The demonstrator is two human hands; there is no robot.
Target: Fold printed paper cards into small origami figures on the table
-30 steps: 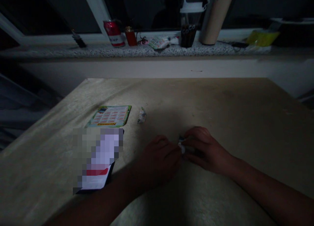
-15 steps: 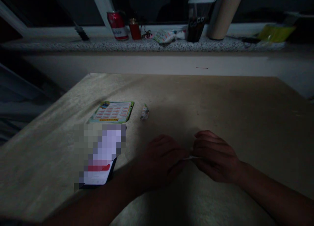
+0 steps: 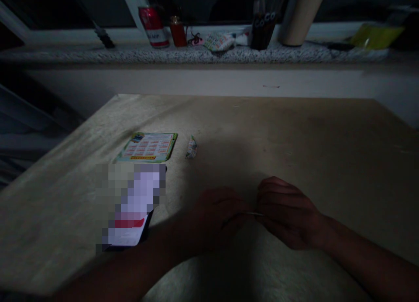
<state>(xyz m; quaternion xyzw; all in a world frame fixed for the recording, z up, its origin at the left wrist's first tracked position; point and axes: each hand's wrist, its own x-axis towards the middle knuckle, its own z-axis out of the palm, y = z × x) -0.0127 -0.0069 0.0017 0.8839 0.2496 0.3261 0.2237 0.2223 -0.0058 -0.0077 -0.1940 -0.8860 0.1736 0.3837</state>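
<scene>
Low over the table (image 3: 314, 153), my left hand (image 3: 218, 214) and my right hand (image 3: 290, 212) face each other with fingers curled in. Between their fingertips runs a thin pale strip (image 3: 255, 214), pinched at one end by each hand. Only a short sliver of it shows; the rest is hidden in the fingers, and its material is too dark to make out. A lit phone (image 3: 140, 197), its screen blurred, lies left of my left hand. Beyond it are a printed card (image 3: 149, 147) with a green border and a small crumpled wrapper piece (image 3: 191, 147).
On the speckled windowsill (image 3: 124, 54) at the back stand a red can (image 3: 153, 28), a small orange-red bottle (image 3: 178, 32), a crumpled wrapper (image 3: 220, 42), a dark drink cup (image 3: 262, 27), a tall cardboard tube (image 3: 303, 18) and a yellow item (image 3: 378, 36).
The whole view has shifted slightly. My hands stay close together on the strip, which appears thinner and tilted a little differently between the fingertips.
</scene>
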